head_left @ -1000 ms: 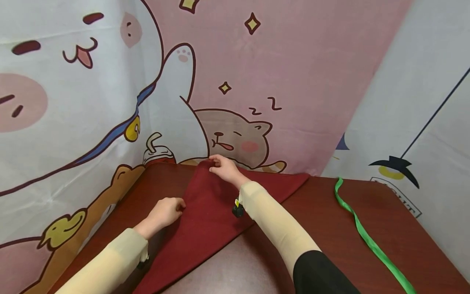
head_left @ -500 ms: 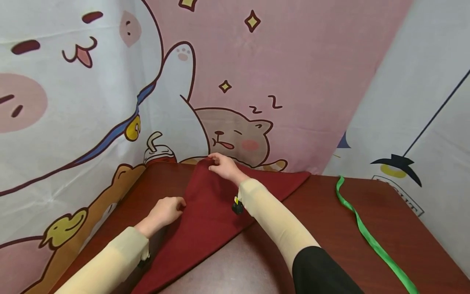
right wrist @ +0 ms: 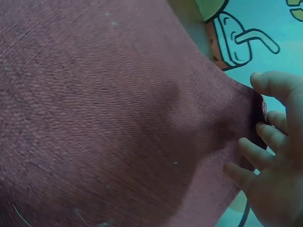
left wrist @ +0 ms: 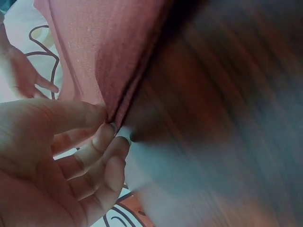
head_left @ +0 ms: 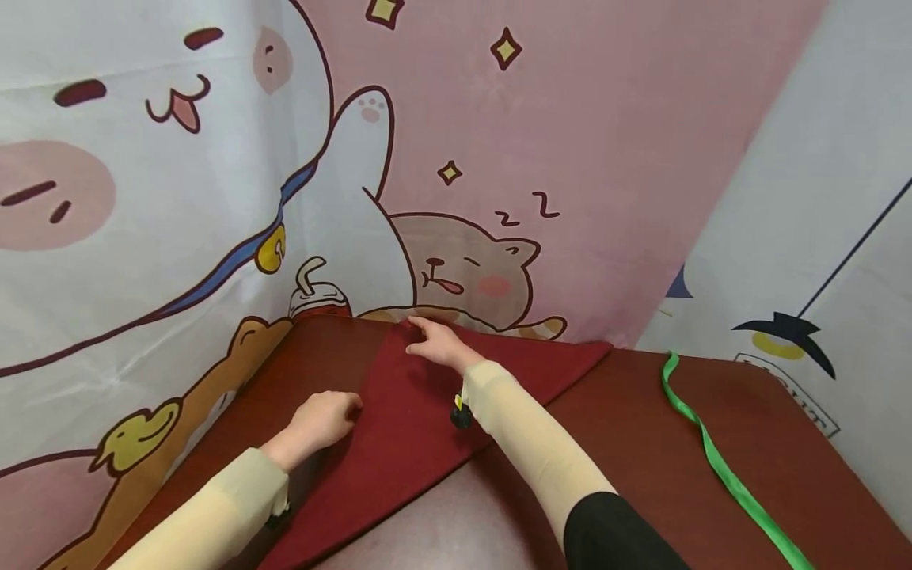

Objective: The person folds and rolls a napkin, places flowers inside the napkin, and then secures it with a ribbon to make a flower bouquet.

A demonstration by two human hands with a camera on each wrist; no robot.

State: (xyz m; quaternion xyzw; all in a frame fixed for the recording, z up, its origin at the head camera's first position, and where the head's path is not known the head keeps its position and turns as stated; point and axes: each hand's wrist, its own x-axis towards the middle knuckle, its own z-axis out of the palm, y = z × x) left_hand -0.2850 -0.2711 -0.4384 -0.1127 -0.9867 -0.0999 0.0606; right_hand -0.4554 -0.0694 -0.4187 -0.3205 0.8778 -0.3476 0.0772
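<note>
A dark red cloth (head_left: 406,419), folded to a triangle, lies across the table with its peak at the far edge. At its left side my left hand (head_left: 324,416) pinches the layered edge between thumb and fingertips, which shows closely in the left wrist view, where the folded cloth (left wrist: 113,52) rises from the pinch. My right hand (head_left: 442,344) is at the far peak, fingers spread and thumb apart. In the right wrist view the fingertips of this hand (right wrist: 279,156) touch or overlap the cloth's corner (right wrist: 251,106).
A long green ribbon (head_left: 727,475) runs down the right part of the brown table (head_left: 627,427). Behind and to the left hangs a printed cartoon curtain (head_left: 606,158), right against the table's far edge.
The cloth's far peak has come down from slightly raised to lower at the table edge. My right hand's fingers have spread from it. The left hand keeps its place; the view has shifted slightly.
</note>
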